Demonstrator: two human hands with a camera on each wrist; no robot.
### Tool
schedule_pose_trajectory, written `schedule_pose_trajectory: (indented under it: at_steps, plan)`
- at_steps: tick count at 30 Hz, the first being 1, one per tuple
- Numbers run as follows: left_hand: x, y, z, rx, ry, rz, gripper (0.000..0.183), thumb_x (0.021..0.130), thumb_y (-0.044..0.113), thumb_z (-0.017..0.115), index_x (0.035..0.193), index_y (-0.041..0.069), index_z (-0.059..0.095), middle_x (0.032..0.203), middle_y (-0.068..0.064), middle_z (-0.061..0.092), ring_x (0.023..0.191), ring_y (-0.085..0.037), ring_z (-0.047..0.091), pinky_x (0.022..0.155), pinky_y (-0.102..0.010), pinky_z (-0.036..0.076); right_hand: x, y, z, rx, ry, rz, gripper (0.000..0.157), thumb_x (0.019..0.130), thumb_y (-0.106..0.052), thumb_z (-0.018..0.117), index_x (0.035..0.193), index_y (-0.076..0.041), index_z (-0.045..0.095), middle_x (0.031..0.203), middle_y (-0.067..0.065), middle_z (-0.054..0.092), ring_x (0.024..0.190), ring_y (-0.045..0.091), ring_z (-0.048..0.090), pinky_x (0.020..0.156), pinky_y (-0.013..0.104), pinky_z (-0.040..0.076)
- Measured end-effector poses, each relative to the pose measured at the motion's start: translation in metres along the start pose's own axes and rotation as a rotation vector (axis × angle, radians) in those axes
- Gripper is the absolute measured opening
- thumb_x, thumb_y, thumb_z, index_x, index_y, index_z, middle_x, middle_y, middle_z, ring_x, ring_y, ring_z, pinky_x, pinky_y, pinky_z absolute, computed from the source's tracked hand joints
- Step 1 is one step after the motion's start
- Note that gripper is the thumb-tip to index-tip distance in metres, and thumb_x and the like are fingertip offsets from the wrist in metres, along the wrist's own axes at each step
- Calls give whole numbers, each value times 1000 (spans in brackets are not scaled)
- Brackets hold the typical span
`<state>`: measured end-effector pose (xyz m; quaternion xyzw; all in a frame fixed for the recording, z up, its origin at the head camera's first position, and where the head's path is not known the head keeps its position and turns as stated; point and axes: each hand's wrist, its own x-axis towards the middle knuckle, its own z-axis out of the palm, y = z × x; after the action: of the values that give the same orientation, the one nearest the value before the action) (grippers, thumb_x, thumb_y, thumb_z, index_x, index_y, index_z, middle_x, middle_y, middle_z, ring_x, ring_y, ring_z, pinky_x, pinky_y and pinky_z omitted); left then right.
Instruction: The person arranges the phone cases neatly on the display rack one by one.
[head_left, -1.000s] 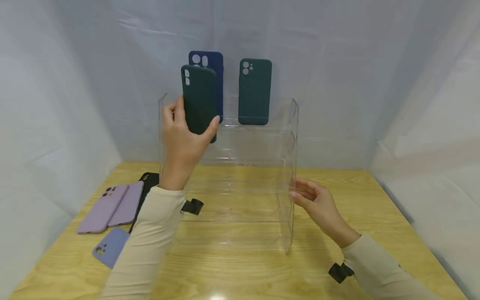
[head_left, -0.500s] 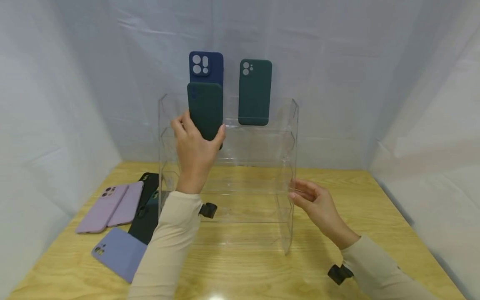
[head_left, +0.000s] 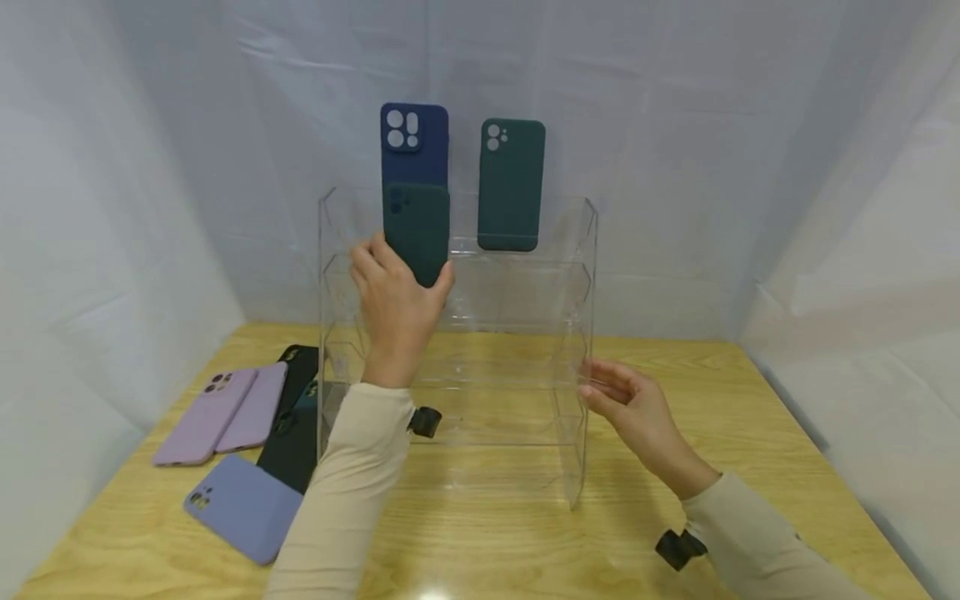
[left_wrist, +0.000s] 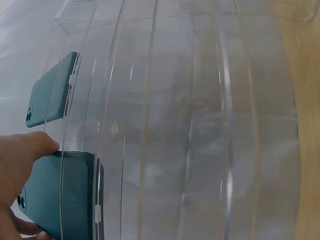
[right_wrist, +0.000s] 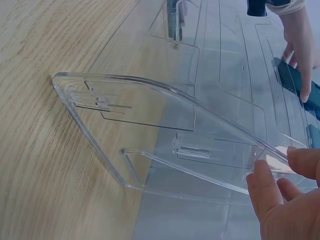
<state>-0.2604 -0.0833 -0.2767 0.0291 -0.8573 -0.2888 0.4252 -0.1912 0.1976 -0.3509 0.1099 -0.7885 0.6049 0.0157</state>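
While the left hand (head_left: pixel 399 308) gripped a dark green phone case (head_left: pixel 417 229), the right hand (head_left: pixel 637 412) pinched the clear rack (head_left: pixel 517 292) by its right edge.
That case was up at the rack's left, in front of a navy case (head_left: pixel 415 162) and hiding its lower part; a lighter green case (head_left: pixel 512 185) stood on the top tier. Couple of lilac cases (head_left: pixel 206 417) just lay on the bench (head_left: pixel 480 550), over to the left.

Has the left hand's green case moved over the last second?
Yes: the held green case is lower and slightly further right against the blue case.
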Motion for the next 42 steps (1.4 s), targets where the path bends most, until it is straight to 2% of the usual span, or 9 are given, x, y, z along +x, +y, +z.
schedule_pose_trajectory:
  at_steps: [4, 7, 11, 17, 21, 25, 32, 38, 42]
  plan:
    - [0, 2, 0, 29, -23, -28, 84, 83, 45, 70, 134, -9, 32, 121, -28, 36, 100, -39, 43, 85, -46, 48, 0, -1, 0, 0, 1, -5, 50, 92, -10, 64, 136, 5, 47, 136, 24, 51, 110, 12, 61, 85, 22, 52]
    - [1, 3, -1, 29, -45, -35, 84, 84, 46, 69, 134, -9, 31, 120, -28, 35, 101, -38, 41, 85, -45, 47, 0, -2, 0, 0, 5, -5, 49, 92, -9, 64, 136, 6, 47, 136, 24, 51, 113, 18, 61, 85, 22, 52]
    - [1, 1, -7, 8, -80, -13, 89, 85, 48, 67, 140, -8, 26, 125, -27, 32, 107, -38, 40, 89, -44, 46, 0, -3, 0, 4, 6, -3, 49, 92, -8, 64, 135, 6, 47, 135, 24, 52, 114, 22, 60, 85, 22, 52]
    - [7, -5, -42, -29, -32, 152, 91, 85, 47, 69, 146, -7, 27, 134, -29, 36, 121, -41, 36, 101, -51, 37, 0, -1, 0, 0, -8, 1, 51, 92, -10, 64, 137, 6, 46, 136, 23, 51, 113, 16, 60, 85, 23, 52]
    - [13, -19, -69, -103, -72, 169, 84, 83, 42, 72, 145, -1, 35, 135, -26, 40, 124, -41, 36, 101, -54, 34, 1, -1, -2, -4, -6, 2, 51, 92, -11, 64, 137, 5, 46, 137, 23, 51, 116, 21, 59, 85, 22, 52]
    - [14, -41, -91, -142, -177, 105, 81, 84, 39, 71, 147, 5, 35, 139, -25, 38, 128, -41, 34, 101, -58, 32, 1, -1, -4, -10, -10, 0, 51, 92, -11, 64, 137, 5, 46, 137, 21, 51, 117, 23, 58, 86, 22, 52]
    - [0, -98, -112, -52, -306, -24, 81, 87, 45, 66, 148, 4, 32, 139, -30, 37, 125, -49, 32, 96, -64, 28, 1, 0, -5, -26, -18, 0, 53, 93, -17, 64, 138, 3, 46, 138, 19, 51, 115, 18, 59, 85, 22, 52]
    - [-26, -150, -124, 50, -436, -165, 86, 89, 52, 59, 148, -2, 28, 136, -35, 36, 118, -53, 35, 86, -63, 33, -1, -2, -5, -28, -3, 13, 52, 93, -14, 63, 138, 4, 45, 137, 21, 51, 119, 29, 56, 85, 22, 52]
    - [-52, -187, -128, 126, -493, -179, 86, 90, 52, 58, 143, -10, 32, 129, -41, 40, 111, -57, 39, 79, -65, 36, -2, -4, -3, -15, 2, 19, 51, 93, -12, 63, 138, 4, 45, 137, 23, 51, 121, 35, 53, 86, 21, 51]
